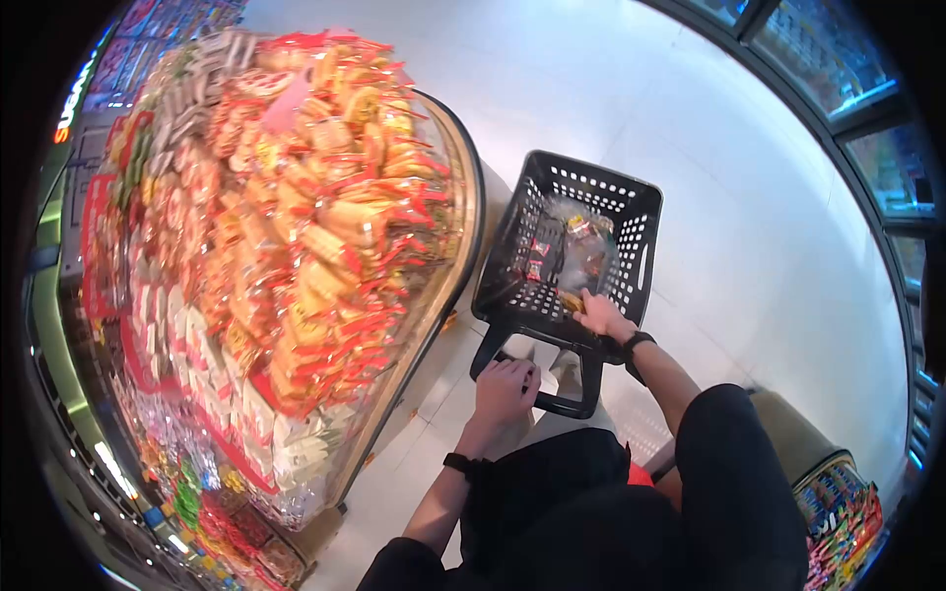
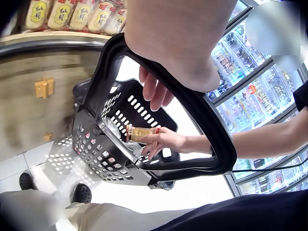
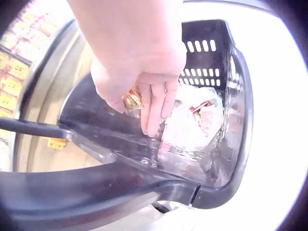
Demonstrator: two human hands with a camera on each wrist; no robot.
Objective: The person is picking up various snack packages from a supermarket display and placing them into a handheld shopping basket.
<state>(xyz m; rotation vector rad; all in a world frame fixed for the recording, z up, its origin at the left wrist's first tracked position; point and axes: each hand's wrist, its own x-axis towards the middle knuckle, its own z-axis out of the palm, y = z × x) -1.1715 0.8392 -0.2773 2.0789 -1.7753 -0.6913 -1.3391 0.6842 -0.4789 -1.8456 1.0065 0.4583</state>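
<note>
In the head view my left hand (image 1: 507,389) holds the handle (image 1: 567,405) of a black plastic shopping basket (image 1: 512,256). Its fingers hang over the inner side of the handle in the left wrist view. My right hand (image 1: 603,315) reaches into the basket and pinches a small packaged snack (image 2: 139,134) with a gold and red wrapper. Seen from the right wrist, the snack (image 3: 132,99) sits between thumb and fingers, partly hidden by them. Below lies a clear plastic bag (image 3: 192,120) with wrapped items inside. Small pink-and-dark packets (image 1: 537,258) lie beside it.
Left of the basket stands a rounded display counter (image 1: 473,197) heaped with wrapped snacks (image 1: 325,236). Glass-fronted shelves (image 1: 892,167) line the right side. A bin of colourful packets (image 1: 843,522) is at the lower right. Pale tiled floor (image 1: 709,197) lies beyond the basket.
</note>
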